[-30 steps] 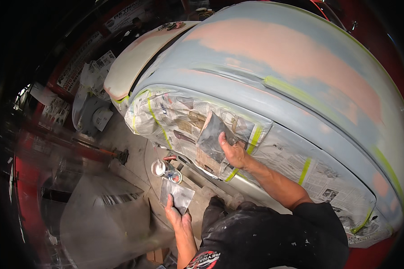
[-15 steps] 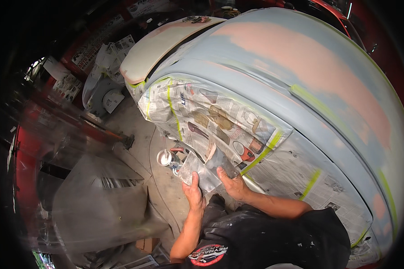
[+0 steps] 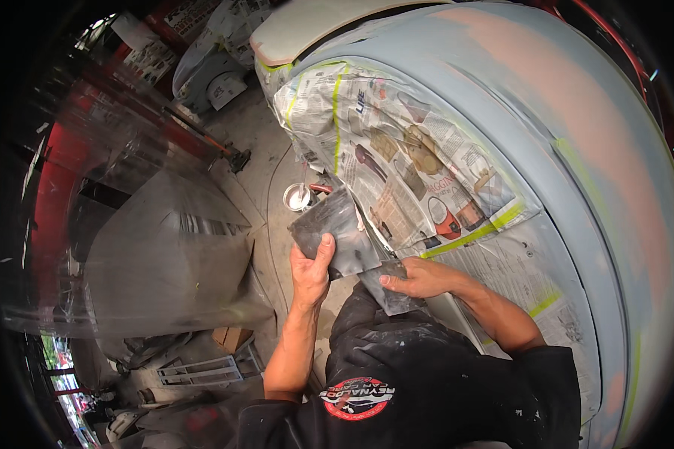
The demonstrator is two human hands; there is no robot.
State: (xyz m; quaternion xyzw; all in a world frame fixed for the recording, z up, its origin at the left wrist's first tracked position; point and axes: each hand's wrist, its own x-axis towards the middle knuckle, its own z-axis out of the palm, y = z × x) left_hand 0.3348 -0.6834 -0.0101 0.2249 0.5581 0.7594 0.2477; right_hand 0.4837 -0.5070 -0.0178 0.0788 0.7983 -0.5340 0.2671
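Note:
My left hand point(image 3: 311, 274) grips a larger dark grey sheet point(image 3: 343, 228) that looks like sandpaper, its thumb lying on the upper face. A smaller sheet point(image 3: 388, 297) of the same kind is pinched in my right hand point(image 3: 424, 277), fingers mostly hidden beneath or behind it. The two sheets meet or overlap at the large one's lower right corner; I cannot tell whether they are joined. Both are held over the floor in front of my body. Just beyond the large sheet stands an open can point(image 3: 298, 197) with white stuff inside.
To the right curves a car body point(image 3: 502, 82) in grey-blue with pink patches. Newspaper point(image 3: 404, 165) held by yellow-green tape point(image 3: 475, 233) covers its side. A grey plastic-covered object point(image 3: 165, 254) stands at left, near a cardboard box point(image 3: 232, 339) and a metal frame point(image 3: 202, 370).
My view has shifted, so the car body sits farther right and higher. My right hand has come lower and nearer my body with the smaller sheet, while the left hand's sheet tilts differently.

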